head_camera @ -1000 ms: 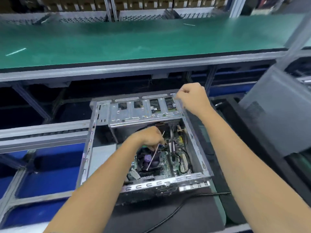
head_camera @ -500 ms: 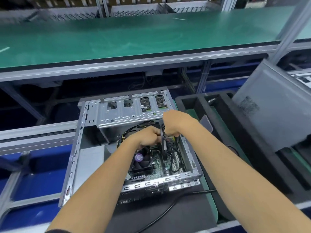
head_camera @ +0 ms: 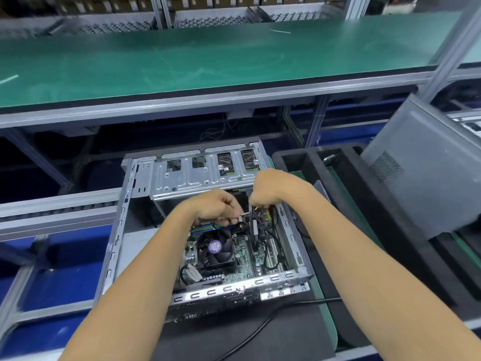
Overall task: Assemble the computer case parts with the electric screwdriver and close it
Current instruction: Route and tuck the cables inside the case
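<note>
Open computer case (head_camera: 117, 246) lies on the near desk. Left hand (head_camera: 217, 205) pinches a small cable connector (head_camera: 240, 219); right hand (head_camera: 270, 190) clamps a black cable (head_camera: 253, 230). Judged: leads limp, board fragile; hold connector bodies only.

Silver case (head_camera: 161, 183) — black fan (head_camera: 216, 250), purple label (head_camera: 215, 246); green mat (head_camera: 208, 56); grey side panel (head_camera: 426, 173).

No legible text, even on fan label (head_camera: 215, 246)
</note>
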